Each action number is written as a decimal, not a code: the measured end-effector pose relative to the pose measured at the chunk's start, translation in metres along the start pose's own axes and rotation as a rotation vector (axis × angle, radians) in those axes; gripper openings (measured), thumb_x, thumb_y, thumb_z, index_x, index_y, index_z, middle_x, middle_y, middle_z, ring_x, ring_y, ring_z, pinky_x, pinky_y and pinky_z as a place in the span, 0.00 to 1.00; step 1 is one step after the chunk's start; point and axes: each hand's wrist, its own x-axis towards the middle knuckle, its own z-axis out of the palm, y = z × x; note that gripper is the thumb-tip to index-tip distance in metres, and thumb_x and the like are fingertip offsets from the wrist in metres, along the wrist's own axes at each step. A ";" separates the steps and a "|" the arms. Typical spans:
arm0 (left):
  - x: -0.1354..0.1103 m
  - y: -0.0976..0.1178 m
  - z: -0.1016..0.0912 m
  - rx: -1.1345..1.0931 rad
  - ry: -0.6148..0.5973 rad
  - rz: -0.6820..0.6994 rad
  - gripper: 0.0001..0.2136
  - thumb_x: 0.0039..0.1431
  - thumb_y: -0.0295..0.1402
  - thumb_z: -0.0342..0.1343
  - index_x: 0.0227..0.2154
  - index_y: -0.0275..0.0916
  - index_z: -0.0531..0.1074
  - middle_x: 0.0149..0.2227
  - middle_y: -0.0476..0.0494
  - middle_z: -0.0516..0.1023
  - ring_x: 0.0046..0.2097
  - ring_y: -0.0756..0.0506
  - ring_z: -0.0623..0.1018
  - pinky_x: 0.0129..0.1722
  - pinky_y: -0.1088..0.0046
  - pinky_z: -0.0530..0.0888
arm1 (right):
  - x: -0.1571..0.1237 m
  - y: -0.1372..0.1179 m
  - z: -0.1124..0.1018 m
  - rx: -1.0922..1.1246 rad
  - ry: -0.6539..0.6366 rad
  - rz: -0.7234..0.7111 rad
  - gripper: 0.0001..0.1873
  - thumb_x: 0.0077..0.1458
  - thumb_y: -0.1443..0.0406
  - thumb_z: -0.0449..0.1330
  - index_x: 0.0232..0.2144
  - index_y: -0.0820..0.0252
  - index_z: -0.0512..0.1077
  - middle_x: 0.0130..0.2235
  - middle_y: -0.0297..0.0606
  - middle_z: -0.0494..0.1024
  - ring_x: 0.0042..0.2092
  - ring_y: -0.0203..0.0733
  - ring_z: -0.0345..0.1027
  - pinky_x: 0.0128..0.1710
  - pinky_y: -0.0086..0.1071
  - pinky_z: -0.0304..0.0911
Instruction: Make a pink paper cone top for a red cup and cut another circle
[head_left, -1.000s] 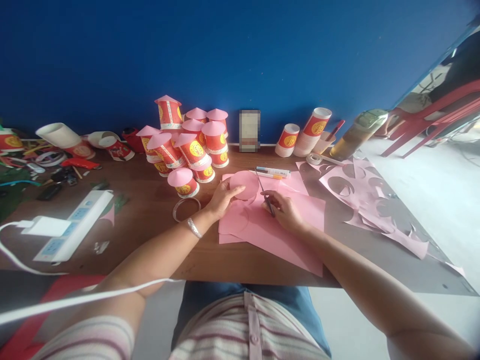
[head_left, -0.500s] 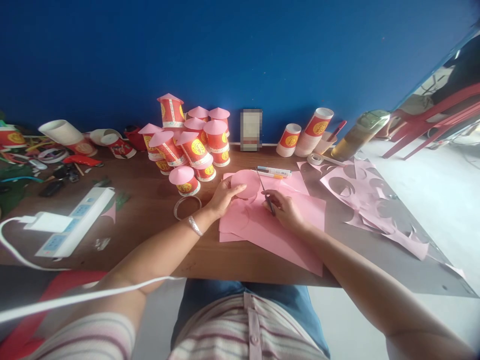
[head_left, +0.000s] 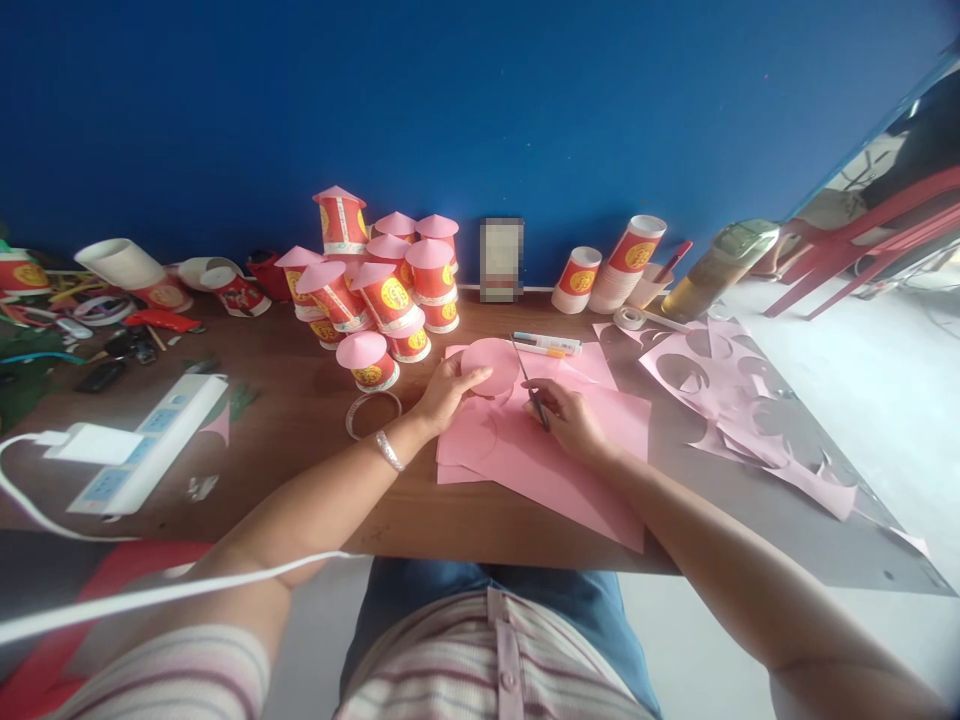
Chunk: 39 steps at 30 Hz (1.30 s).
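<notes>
Between the thumb and fingers of my left hand (head_left: 448,392) is a round piece of pink paper (head_left: 491,366), held by its left edge. My right hand (head_left: 568,420) is closed on a pair of scissors (head_left: 536,402), whose blades point up and away near the disc's right edge. I cannot tell whether the blades touch the paper. Both hands are above several pink paper sheets (head_left: 577,480) lying on the brown table (head_left: 300,470). Beyond the disc, marker pens (head_left: 547,345) lie on the sheets.
Red paper cups with pink cone tops (head_left: 386,295) stand stacked at the back left. Plain cups (head_left: 577,280), a tape roll (head_left: 630,318) and a bottle (head_left: 720,268) are at the back right. Pink offcuts (head_left: 742,400) lie right; a power strip (head_left: 150,440) lies left.
Hardly anything differs. Both hands keep the disc and the scissors in nearly the same place, and the whole view has shifted very slightly.
</notes>
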 end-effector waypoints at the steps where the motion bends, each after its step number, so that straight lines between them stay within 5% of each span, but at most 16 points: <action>1: 0.000 0.000 0.000 -0.009 -0.032 -0.023 0.19 0.44 0.43 0.75 0.35 0.37 0.79 0.36 0.41 0.80 0.39 0.38 0.81 0.37 0.61 0.81 | 0.000 0.000 0.000 -0.002 -0.002 -0.001 0.17 0.63 0.58 0.59 0.51 0.56 0.75 0.31 0.35 0.78 0.32 0.40 0.69 0.34 0.33 0.64; 25: 0.003 -0.005 -0.001 -0.089 -0.079 -0.096 0.18 0.45 0.43 0.75 0.36 0.40 0.80 0.37 0.40 0.83 0.42 0.35 0.82 0.36 0.63 0.79 | 0.000 -0.001 0.000 0.061 -0.005 0.030 0.16 0.63 0.57 0.59 0.50 0.55 0.75 0.33 0.36 0.81 0.33 0.41 0.73 0.35 0.34 0.66; 39: 0.004 -0.005 -0.006 -0.047 -0.096 -0.120 0.23 0.47 0.44 0.74 0.42 0.37 0.75 0.41 0.41 0.82 0.42 0.40 0.82 0.37 0.68 0.79 | 0.002 -0.007 -0.004 0.198 0.023 0.073 0.20 0.61 0.49 0.62 0.45 0.58 0.75 0.27 0.31 0.74 0.28 0.37 0.66 0.31 0.32 0.63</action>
